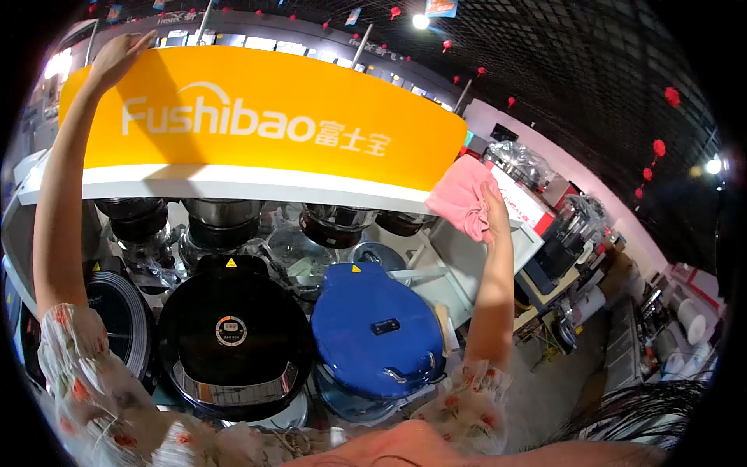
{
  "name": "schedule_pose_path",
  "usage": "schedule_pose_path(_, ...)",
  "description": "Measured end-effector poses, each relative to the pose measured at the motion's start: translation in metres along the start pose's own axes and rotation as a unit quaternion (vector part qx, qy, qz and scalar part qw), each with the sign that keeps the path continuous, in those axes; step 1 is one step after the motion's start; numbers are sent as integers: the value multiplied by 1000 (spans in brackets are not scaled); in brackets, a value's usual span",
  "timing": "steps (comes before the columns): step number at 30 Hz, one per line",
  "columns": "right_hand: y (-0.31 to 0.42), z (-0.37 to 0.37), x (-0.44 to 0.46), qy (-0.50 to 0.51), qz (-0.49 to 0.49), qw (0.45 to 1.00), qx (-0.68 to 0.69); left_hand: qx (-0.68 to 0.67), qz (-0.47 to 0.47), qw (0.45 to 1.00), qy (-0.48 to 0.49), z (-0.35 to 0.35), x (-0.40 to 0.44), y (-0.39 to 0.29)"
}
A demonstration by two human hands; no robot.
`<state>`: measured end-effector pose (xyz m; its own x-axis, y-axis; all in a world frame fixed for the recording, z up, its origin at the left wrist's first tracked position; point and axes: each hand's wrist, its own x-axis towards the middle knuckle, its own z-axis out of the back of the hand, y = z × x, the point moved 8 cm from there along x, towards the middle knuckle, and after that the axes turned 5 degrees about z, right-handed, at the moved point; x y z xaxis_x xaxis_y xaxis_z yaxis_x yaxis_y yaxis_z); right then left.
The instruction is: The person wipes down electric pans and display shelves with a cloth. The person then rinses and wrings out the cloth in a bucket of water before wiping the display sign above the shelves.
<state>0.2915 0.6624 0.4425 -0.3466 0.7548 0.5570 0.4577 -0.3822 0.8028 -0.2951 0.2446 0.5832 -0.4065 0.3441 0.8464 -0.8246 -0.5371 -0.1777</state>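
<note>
A long yellow sign board [264,97] with white "Fushibao" lettering spans the top of a display shelf. At its upper left corner is my left hand [120,58], fingers bent together over the top edge. My right hand [496,214] grips a bunched pink cloth [464,198], which lies against the board's lower right end. Below the board sit a round black electric griddle [233,335] and a blue one [377,331], both with lids down. Part of another dark round appliance [117,311] shows at the left.
Glass-lidded pots [222,222] stand on the shelf beneath the sign. To the right are a white and red box [521,206] and plastic-wrapped goods [521,162]. An aisle floor [545,389] runs along the right side, beside more stacked goods.
</note>
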Motion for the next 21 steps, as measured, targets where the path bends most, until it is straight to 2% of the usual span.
schedule_pose_path(1,5,-6,-5,-12,17,999,24,-14,-5,1000,-2,-1,0,-1)
schedule_pose_path(4,2,1,15,-84,159,983,-31,-20,-15,999,-22,1,-3,-5)
schedule_pose_path(7,-5,-39,15,-265,150,948,-95,-40,-13,999,-10,0,-5,-8)
schedule_pose_path(8,-10,-60,21,-276,209,932,-104,-33,-19,999,-22,0,-7,-10)
schedule_pose_path(9,-19,-91,32,-260,221,916,-210,-27,-25,999,-34,4,-9,-15)
schedule_pose_path(11,-32,-160,44,-222,252,847,-412,16,-12,999,40,9,-10,-22)
schedule_pose_path(13,-16,-275,-24,-225,441,753,-434,22,-18,999,-27,9,-11,-20)
schedule_pose_path(15,-26,-352,-51,-139,435,777,-433,48,23,998,26,14,-13,-18)
schedule_pose_path(17,-21,-410,-89,-9,467,744,-477,43,77,995,43,9,-9,-7)
schedule_pose_path(18,-27,-415,-94,58,477,734,-480,24,74,997,20,19,-14,-16)
schedule_pose_path(20,-36,-420,-108,193,492,706,-471,-38,37,998,42,19,-12,-25)
schedule_pose_path(21,-31,-407,-109,226,502,713,-434,-66,23,996,51,22,-13,-23)
